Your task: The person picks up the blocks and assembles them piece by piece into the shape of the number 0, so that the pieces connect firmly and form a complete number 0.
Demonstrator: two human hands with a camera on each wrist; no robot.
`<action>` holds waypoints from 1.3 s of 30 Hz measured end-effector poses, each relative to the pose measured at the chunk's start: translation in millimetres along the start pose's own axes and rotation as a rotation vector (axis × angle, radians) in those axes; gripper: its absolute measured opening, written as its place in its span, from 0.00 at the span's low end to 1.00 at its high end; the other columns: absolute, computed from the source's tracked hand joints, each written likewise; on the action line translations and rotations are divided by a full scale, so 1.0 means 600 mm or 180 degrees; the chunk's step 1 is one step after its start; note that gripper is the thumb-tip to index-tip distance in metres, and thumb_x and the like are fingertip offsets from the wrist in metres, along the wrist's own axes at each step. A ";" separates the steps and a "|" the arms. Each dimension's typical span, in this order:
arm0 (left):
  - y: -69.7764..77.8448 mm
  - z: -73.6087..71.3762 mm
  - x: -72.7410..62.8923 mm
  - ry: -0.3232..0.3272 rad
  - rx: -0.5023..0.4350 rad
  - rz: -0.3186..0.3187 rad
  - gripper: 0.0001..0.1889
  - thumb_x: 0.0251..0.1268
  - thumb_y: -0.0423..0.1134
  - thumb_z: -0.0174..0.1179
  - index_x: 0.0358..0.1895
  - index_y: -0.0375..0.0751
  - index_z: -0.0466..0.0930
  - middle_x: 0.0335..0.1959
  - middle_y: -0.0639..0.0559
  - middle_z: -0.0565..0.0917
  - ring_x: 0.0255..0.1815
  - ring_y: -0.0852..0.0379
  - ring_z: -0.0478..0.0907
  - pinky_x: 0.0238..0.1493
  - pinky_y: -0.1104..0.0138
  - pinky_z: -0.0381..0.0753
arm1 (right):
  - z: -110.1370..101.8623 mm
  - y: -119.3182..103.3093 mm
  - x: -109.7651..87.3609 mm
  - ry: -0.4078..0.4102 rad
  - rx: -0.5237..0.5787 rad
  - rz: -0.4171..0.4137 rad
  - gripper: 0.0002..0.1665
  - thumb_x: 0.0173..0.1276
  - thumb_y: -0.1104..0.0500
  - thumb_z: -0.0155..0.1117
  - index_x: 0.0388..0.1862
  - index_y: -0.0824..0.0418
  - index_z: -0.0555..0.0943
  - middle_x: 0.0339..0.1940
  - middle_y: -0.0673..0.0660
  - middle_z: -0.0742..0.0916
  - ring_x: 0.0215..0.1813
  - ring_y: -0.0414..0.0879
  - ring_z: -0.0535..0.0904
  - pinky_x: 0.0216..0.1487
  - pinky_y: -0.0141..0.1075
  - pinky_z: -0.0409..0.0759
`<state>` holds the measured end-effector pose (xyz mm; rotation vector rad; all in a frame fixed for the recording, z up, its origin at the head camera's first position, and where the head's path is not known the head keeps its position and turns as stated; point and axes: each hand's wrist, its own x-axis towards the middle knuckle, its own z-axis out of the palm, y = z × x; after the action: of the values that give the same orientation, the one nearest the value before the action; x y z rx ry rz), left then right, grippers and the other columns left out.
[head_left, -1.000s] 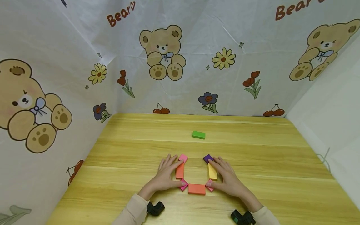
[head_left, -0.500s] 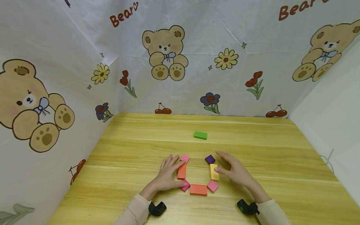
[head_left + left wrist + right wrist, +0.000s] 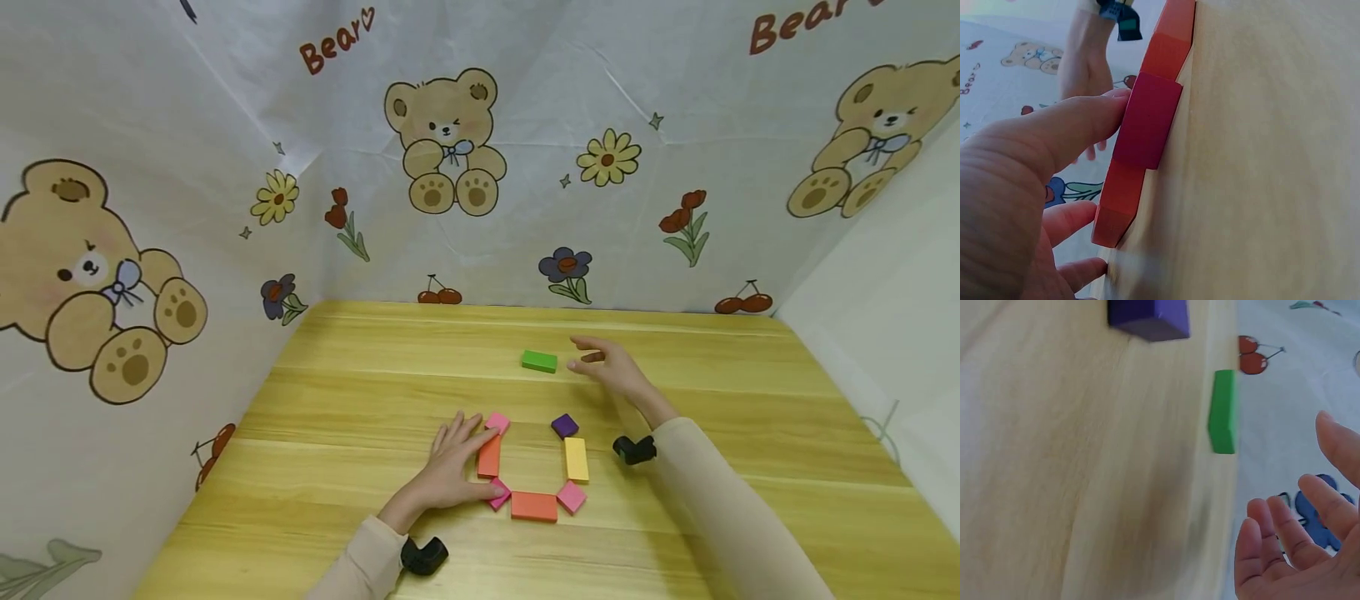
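Wooden blocks form a U shape on the table. My left hand [image 3: 450, 468] rests at its left side, fingers spread. Its thumb touches the magenta block [image 3: 1149, 119], and its index finger lies at the light pink block [image 3: 498, 423]. Between these two lies an orange block [image 3: 489, 457]. My right hand [image 3: 611, 367] hovers just right of the green block [image 3: 539, 361], holding nothing, its fingers apart and loosely bent. In the right wrist view the green block [image 3: 1222, 412] lies beyond the purple block [image 3: 1150, 317].
A yellow block [image 3: 576, 460] and a pink block [image 3: 572, 497] line the U's right side; another orange block [image 3: 534, 506] closes its near side. A bear-print cloth [image 3: 510, 250] stands behind the wooden table [image 3: 375, 350]. Each wrist wears a black camera [image 3: 424, 556].
My right hand has let go of the purple and pink blocks on the right side and moved away, up beside the green block. My left hand has stayed at the left-side blocks.
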<state>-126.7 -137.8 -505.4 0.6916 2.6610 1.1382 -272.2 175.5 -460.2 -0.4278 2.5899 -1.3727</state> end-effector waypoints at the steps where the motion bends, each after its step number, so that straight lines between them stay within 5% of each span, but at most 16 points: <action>1: 0.000 0.000 0.000 -0.0004 0.0008 0.0000 0.45 0.54 0.56 0.70 0.75 0.47 0.62 0.79 0.40 0.52 0.80 0.36 0.32 0.74 0.38 0.29 | 0.001 0.003 0.008 -0.0046 0.0034 0.0051 0.36 0.70 0.53 0.63 0.74 0.61 0.65 0.71 0.67 0.71 0.64 0.65 0.72 0.60 0.56 0.76; 9: -0.001 0.002 0.002 0.0005 0.0068 -0.0023 0.45 0.54 0.56 0.70 0.75 0.47 0.62 0.79 0.40 0.52 0.80 0.36 0.33 0.75 0.39 0.29 | 0.031 0.012 0.047 -0.0198 -0.0160 0.0175 0.34 0.69 0.57 0.64 0.70 0.66 0.69 0.65 0.71 0.75 0.64 0.67 0.72 0.64 0.56 0.73; 18: 0.000 -0.003 0.001 -0.0016 0.0072 -0.0032 0.45 0.54 0.56 0.70 0.75 0.47 0.62 0.79 0.40 0.52 0.80 0.36 0.33 0.75 0.39 0.29 | 0.058 -0.008 0.064 -0.0150 -0.0467 0.0116 0.29 0.64 0.61 0.68 0.64 0.68 0.76 0.57 0.68 0.81 0.56 0.60 0.78 0.53 0.47 0.79; 39: -0.004 0.002 0.002 -0.0010 0.0142 -0.0040 0.45 0.54 0.57 0.69 0.75 0.49 0.61 0.79 0.42 0.52 0.80 0.38 0.34 0.75 0.39 0.30 | 0.052 0.010 0.056 0.0072 -0.0498 0.0230 0.24 0.65 0.61 0.68 0.59 0.66 0.80 0.52 0.64 0.83 0.48 0.53 0.78 0.49 0.42 0.77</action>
<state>-128.1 -137.8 -508.0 0.6826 2.6921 1.0768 -296.2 143.3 -483.6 -0.3390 2.7135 -1.1638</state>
